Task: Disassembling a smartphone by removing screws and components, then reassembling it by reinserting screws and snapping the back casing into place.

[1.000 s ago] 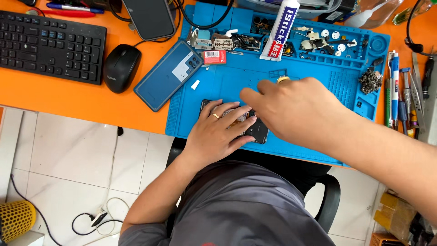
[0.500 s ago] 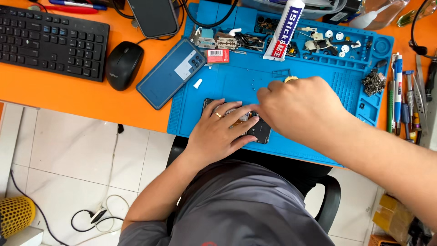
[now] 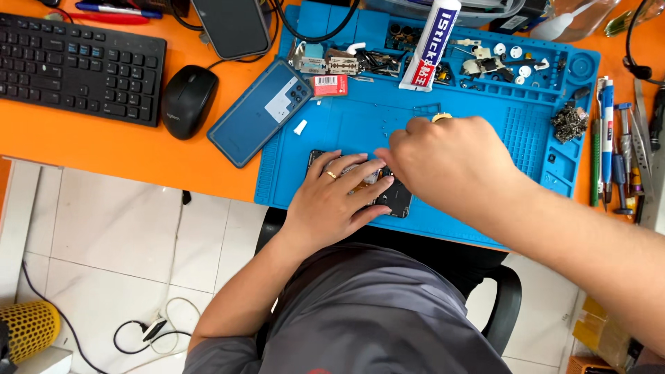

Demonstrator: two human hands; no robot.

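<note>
Opened phone [image 3: 398, 199] under flat-spread left fingers [image 3: 360, 173], right fingers [image 3: 398, 142] hidden, blue mat [image 3: 478, 145], orange desk [image 3: 104, 149]

Opened phone [image 3: 396, 199] on mat [image 3: 485, 152] under both hands, back cover [image 3: 262, 111] left, mouse [image 3: 188, 100] further left

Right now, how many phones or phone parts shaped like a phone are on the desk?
3: a dark phone at the top edge, a blue back cover beside the mouse, and an opened phone under both hands. Others may be hidden.
</note>
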